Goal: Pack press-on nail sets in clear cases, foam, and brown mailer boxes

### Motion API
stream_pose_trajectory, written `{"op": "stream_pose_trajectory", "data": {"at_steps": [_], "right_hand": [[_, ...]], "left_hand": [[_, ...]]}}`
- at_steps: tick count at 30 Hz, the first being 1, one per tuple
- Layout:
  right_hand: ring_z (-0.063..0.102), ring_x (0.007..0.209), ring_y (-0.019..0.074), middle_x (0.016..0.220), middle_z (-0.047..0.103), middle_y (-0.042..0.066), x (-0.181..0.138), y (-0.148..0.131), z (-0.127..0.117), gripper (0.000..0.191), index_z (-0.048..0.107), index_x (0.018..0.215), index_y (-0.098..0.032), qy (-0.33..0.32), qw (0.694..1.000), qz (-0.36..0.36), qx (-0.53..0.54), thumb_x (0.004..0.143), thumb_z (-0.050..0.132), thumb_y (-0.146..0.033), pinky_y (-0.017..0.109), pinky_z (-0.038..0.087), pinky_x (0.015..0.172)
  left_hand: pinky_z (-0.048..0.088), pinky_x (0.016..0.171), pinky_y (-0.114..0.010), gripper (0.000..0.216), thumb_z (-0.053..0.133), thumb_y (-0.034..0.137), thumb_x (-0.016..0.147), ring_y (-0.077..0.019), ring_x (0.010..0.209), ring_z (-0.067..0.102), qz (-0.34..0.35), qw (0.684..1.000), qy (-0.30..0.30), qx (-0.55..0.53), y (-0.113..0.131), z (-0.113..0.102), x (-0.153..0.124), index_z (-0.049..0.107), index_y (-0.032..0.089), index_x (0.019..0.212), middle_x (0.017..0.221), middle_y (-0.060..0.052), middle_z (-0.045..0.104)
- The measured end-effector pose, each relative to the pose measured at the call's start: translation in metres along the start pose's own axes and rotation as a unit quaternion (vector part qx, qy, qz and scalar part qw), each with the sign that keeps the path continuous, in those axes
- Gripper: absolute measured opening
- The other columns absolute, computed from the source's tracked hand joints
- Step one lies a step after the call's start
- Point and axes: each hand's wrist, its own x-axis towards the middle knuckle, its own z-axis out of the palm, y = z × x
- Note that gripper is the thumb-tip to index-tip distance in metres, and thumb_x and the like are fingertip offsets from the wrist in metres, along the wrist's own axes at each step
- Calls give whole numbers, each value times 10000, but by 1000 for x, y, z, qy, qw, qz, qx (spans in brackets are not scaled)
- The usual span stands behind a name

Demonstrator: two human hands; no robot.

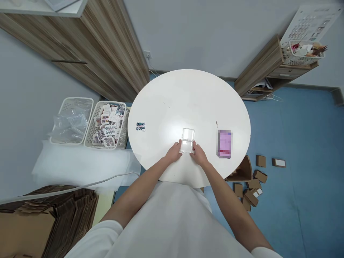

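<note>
Holding the clear hinged plastic case (187, 140) from both sides, we have it open on the white oval table (185, 96) near the edge closest to us, one half beyond the other with the hinge line running crosswise between them. To do this well, we should press lightly and evenly — thin plastic like this would probably flex or skid if one side pushed harder — and keep the hinge square to us, with our fingertips off the flat clear faces so that they stay clean. Our left hand (174, 152) is closed on the left edge of the nearer half, and our right hand (199, 154) is closed on its right edge; each grip is narrow, just on the rim, with the case's width between the two hands. Whether the nearer half rests fully on the tabletop or is slightly raised, we cannot tell from above. The far half stands free of our fingers. Further out on the table, a small card of dark teal press-on nails (141, 126) lies well to our left, and a pixelated pink rectangle (225, 144) lies to our right. Beyond the table's left edge stand a white basket of nail cards (123, 134) and a white basket of clear packaging (79, 98); small brown cardboard boxes (253, 184) lie on the blue floor (317, 161) to our right.
</note>
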Motion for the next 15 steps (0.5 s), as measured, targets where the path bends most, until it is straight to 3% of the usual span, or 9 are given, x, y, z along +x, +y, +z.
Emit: {"op": "stream_pose_trajectory", "data": {"at_steps": [8,15], "right_hand": [[490,784,168,1012,471,60,-6,-3,6,718,129,1362,-211,35,999,11,10,743,493,-227,262,416,600],[504,770,170,1054,450,69,-17,-4,17,907,35,1388,-216,77,993,44,78,681,594,-320,317,466,714]], "left_hand": [[443,744,-343,909,603,231,693,-225,927,523,16,999,-5,-40,-8,2,-6,23,180,1392,1158,-123,442],[434,834,-371,897,606,253,701,-212,993,517,69,994,0,-90,-18,3,-23,33,216,1391,1234,-114,422]]}}
